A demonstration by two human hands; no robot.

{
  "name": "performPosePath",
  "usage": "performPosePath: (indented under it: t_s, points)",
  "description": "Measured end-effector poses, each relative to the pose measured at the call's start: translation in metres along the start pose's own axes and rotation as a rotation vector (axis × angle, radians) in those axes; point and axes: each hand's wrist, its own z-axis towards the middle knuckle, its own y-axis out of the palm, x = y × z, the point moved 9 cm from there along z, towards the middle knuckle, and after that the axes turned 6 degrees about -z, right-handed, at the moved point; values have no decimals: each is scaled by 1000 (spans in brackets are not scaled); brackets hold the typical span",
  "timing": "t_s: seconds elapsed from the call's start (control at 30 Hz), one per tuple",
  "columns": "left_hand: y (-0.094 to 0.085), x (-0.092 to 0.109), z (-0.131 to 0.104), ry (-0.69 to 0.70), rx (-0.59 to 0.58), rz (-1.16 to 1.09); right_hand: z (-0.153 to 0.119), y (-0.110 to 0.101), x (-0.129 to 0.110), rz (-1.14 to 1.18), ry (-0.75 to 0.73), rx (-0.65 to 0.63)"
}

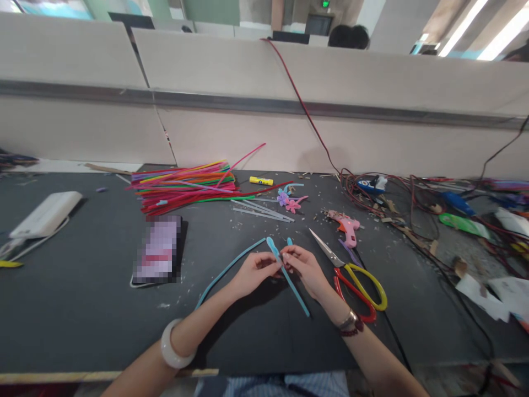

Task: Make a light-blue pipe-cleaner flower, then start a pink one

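Both hands meet over the dark table around a light-blue pipe cleaner (296,291). My left hand (257,271) pinches it from the left, and my right hand (303,267) grips it from the right with bent fingers. Above the fingertips its top is folded into a narrow loop, while one straight end slants down to the right. A second blue tip pokes up behind my right fingers. Past my left wrist curves another length of blue pipe cleaner (225,270); whether it joins the held piece is hidden. Scissors (351,275) with red and yellow handles lie beside my right hand.
A bundle of coloured pipe cleaners (185,187) lies at the back, near small pipe-cleaner flowers (289,201), glue sticks (264,210) and a yellow tube (261,181). A phone (159,251) and a white power bank (47,215) lie left; a pink glue gun (349,227) and tangled cables lie right.
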Motion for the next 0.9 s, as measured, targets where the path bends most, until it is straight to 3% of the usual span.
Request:
performPosePath:
  t_s: [0.4, 0.63, 0.9]
  points:
    - [5, -6, -8, -75, -84, 243, 3, -9, 3, -245, -20, 27]
    - [14, -4, -9, -53, -144, 334, -1, 4, -1, -219, -30, -72]
    - [11, -4, -7, -45, -128, 315, 2, -9, 3, -83, 39, 29]
